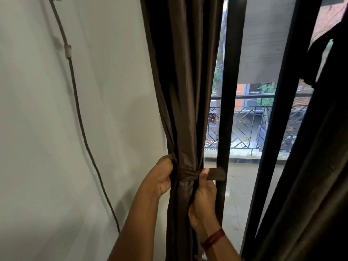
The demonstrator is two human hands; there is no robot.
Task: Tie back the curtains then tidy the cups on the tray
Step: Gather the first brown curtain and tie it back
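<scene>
A: Listing item one: dark brown curtain [184, 91], gathered into a bundle near 6 o'clock of the view and cinched by a tie-back band [187, 175].

B: Hands?

A: Left hand [163, 176] sits at the bundle's 9 o'clock side, fingers curled round band and fabric. Right hand [204, 191] is at 3 o'clock, thumb pinching the band where its free end [216, 174] juts toward the window frame [229, 91]. Both are clamped, one on either side.

B: Advice for the step?

A: Judgement: hold even tension on both sides, draw the free end snug, and fasten before releasing.

B: Remaining?

A: Second curtain [310, 166], at 3 o'clock, shows no tie. Cups and tray are not in view.
</scene>
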